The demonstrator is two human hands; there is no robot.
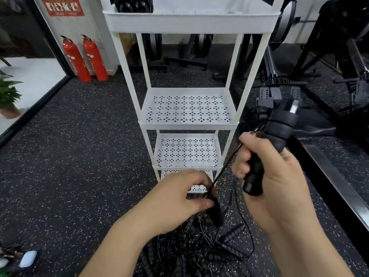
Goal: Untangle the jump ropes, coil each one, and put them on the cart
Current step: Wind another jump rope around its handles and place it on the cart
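Observation:
My right hand (273,176) grips black jump rope handles (279,128), held upright to the right of the white cart (189,23). A thin black cord (225,166) runs taut from them down to my left hand (179,198), which pinches it along with another black handle (216,214) in front of the cart's bottom shelf. Below both hands a tangled pile of black jump ropes (199,248) with ribbed handles lies on the floor. The cart's perforated middle shelf (187,108) and the shelf under it (186,150) hold nothing.
Two red fire extinguishers (85,58) stand by the wall at the back left. Black gym machines (329,66) fill the right side, with a metal rail (339,188) along the floor. A potted plant (8,94) sits far left. Black round objects (131,5) rest on the cart's top shelf.

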